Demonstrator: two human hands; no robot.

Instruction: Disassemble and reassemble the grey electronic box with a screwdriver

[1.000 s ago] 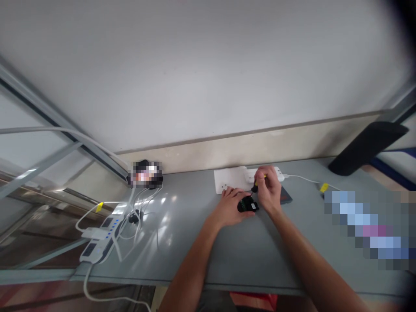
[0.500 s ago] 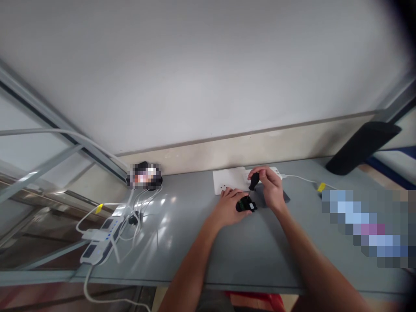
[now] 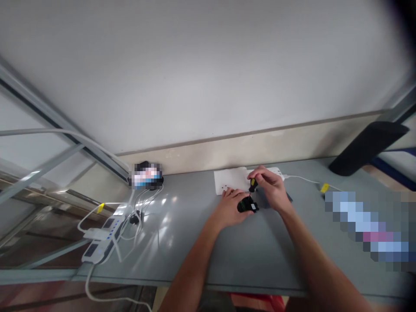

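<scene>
A small black device with a green board (image 3: 248, 205) lies on the grey table, gripped along its left side by my left hand (image 3: 230, 208). My right hand (image 3: 271, 186) is closed around a black screwdriver with a yellow mark (image 3: 253, 184), held upright with its tip down at the device's upper edge. Behind my left hand is a sheet of white paper (image 3: 227, 177), with several tiny dark pieces on it near my fingertips. A dark flat object (image 3: 288, 196) lies partly hidden beneath my right hand.
A white power strip (image 3: 102, 242) with cables stands at the table's left edge. A blurred-out device (image 3: 146, 177) is at the back left. A black cylinder (image 3: 365, 149) leans at the back right, and a white cable with a yellow tag (image 3: 324, 187) runs behind a pixelated area.
My right hand has turned the screwdriver, so its yellow mark now shows. The view has shifted slightly. My left hand stays on the device.
</scene>
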